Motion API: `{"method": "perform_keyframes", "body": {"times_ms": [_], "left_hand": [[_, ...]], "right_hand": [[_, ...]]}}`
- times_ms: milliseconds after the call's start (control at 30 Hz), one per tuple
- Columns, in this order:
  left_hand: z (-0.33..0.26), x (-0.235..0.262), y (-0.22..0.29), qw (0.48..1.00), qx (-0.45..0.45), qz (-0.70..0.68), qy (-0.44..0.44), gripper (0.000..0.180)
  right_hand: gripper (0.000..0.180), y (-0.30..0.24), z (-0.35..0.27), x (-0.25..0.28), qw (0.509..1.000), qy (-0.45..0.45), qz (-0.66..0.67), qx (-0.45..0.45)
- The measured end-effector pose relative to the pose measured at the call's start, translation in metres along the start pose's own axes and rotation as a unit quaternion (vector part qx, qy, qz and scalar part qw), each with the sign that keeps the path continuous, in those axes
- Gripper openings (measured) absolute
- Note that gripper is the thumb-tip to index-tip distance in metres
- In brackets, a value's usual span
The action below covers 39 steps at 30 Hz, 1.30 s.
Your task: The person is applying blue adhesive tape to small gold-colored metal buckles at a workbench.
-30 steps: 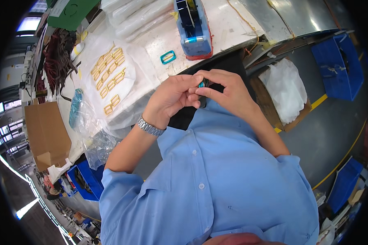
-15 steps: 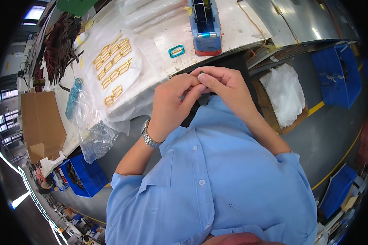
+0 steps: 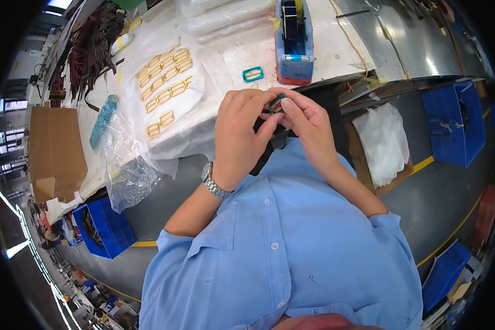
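A small teal-edged buckle (image 3: 278, 102) is held between my two hands in front of my chest, partly hidden by the fingers. My left hand (image 3: 241, 129), with a metal watch on its wrist, pinches the buckle's left side between thumb and fingertips. Gripping the other side with thumb and bent fingers is my right hand (image 3: 309, 124). Another teal-edged buckle (image 3: 253, 73) lies flat on the table (image 3: 225, 52) just beyond my hands. Further left, several gold slide buckles (image 3: 165, 82) rest in rows on a white sheet (image 3: 195, 91).
A blue tape dispenser (image 3: 295, 49) stands at the table's front edge. To the left lie a teal wrapped roll (image 3: 103, 121), clear plastic (image 3: 126, 181) and a cardboard box (image 3: 58, 151). On the right, a carton with white plastic (image 3: 385, 143) sits near a blue bin (image 3: 451, 126).
The buckle shows more between my fingers, where it was nearly covered before. My fingers have parted slightly and turned about it. The whole view has shifted a little.
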State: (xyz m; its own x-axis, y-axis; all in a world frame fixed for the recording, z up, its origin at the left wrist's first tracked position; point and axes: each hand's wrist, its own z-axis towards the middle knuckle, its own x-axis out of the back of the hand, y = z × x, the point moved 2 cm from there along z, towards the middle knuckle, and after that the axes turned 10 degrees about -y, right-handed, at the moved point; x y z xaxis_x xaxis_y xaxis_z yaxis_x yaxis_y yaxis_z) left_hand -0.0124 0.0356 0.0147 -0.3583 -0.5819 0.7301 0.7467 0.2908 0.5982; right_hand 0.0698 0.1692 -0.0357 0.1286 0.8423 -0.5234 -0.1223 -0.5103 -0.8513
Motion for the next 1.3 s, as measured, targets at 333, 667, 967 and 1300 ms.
{"method": "perform_keyframes", "body": {"times_ms": [333, 667, 967, 1300], "left_hand": [[0.031, 0.015, -0.034, 0.997, -0.013, 0.069, -0.021, 0.031], [0.056, 0.015, -0.08, 0.986, -0.015, 0.128, -0.109, 0.033], [0.115, 0.024, -0.02, 0.953, -0.244, 0.169, 0.068, 0.034], [0.153, 0.024, -0.019, 0.942, -0.227, 0.24, -0.055, 0.036]], "right_hand": [[0.051, -0.01, 0.001, -0.01, 0.998, 0.008, 0.069, 0.008], [0.028, -0.079, -0.005, 0.025, 0.943, 0.13, -0.285, 0.117], [0.032, -0.079, 0.064, 0.048, 0.899, 0.094, -0.428, -0.01], [0.018, -0.099, 0.034, 0.013, 0.979, 0.056, -0.191, 0.031]]}}
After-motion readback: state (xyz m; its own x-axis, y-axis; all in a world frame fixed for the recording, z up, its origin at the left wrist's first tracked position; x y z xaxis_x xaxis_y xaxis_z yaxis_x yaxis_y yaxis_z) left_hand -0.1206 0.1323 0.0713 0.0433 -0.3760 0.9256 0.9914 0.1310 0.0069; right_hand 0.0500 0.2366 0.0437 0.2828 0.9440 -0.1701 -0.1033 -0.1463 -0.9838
